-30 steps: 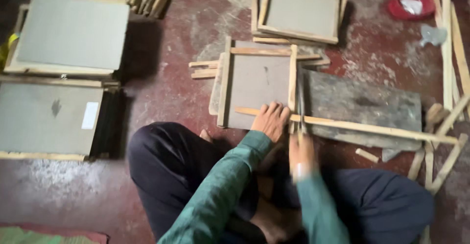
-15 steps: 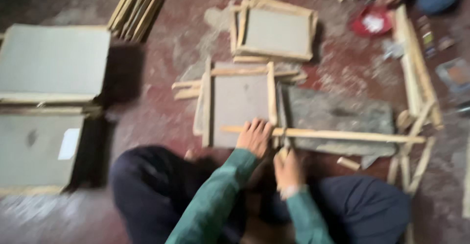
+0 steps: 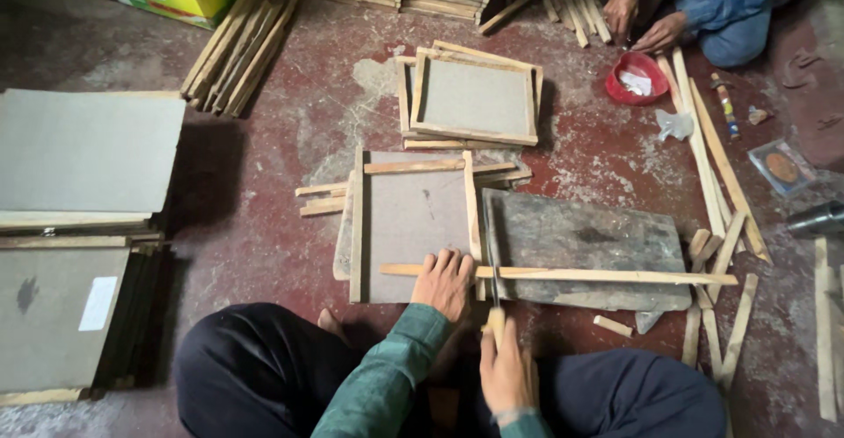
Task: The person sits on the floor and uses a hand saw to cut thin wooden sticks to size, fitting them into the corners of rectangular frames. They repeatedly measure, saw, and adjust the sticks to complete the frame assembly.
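While the left hand (image 3: 444,284) presses flat, fingers spread, on a long thin wooden strip (image 3: 563,274) lying across a grey board (image 3: 409,222) and a worn plank (image 3: 589,249), the right hand (image 3: 505,375) grips a small saw (image 3: 495,302) at the strip. Bare red floor (image 3: 264,218) lies open to the left.

Floor-level woodworking shop: stained concrete floor (image 3: 264,227), slat bundles (image 3: 242,38) upper left, stacked boards (image 3: 79,152) at left, framed panels (image 3: 475,95) centre.
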